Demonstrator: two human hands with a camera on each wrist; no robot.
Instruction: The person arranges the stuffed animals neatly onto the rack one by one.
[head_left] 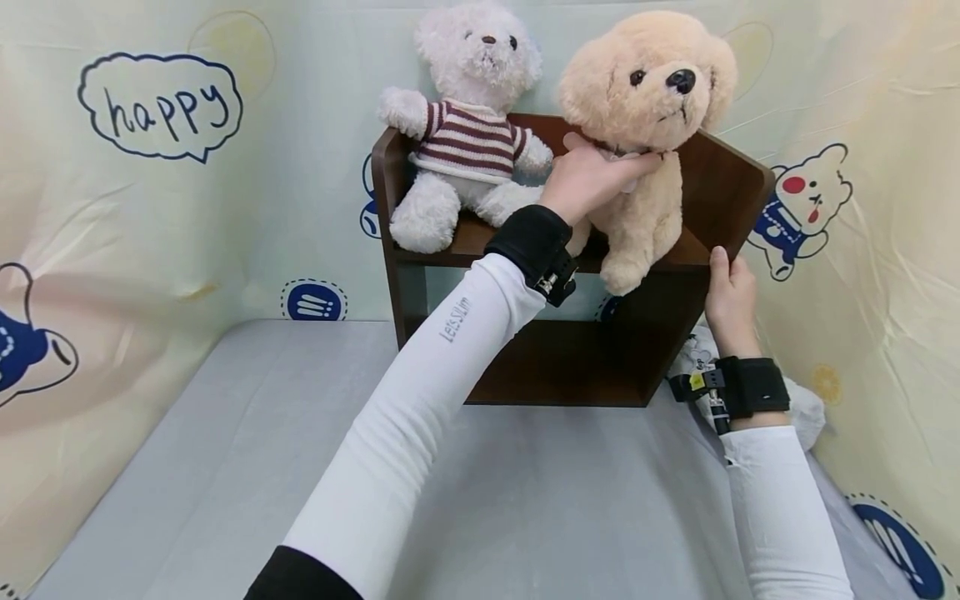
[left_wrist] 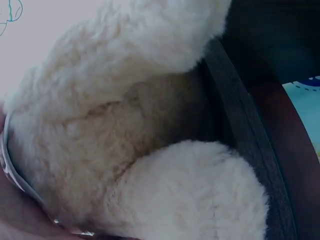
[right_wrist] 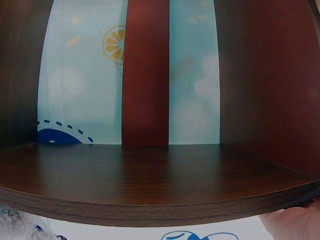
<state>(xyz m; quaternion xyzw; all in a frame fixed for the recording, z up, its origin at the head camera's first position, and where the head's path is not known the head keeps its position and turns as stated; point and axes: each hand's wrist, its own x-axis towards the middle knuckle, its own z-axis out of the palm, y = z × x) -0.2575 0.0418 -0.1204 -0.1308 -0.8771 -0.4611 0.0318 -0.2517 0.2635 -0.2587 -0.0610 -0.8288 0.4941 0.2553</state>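
A cream plush dog sits on the upper shelf of a dark brown wooden rack. My left hand holds the dog below its chin, thumb on one side and fingers across the front of its neck. In the left wrist view, the dog's pale fur fills most of the picture, beside a dark board edge. My right hand grips the front edge of the rack's right side panel. To the dog's left, a white plush bear in a striped sweater sits on the same shelf.
The rack stands on a grey-covered table against a printed cloth backdrop. A white bundle lies behind my right wrist. In the right wrist view, a rack board spans the picture, with a reddish slat behind it.
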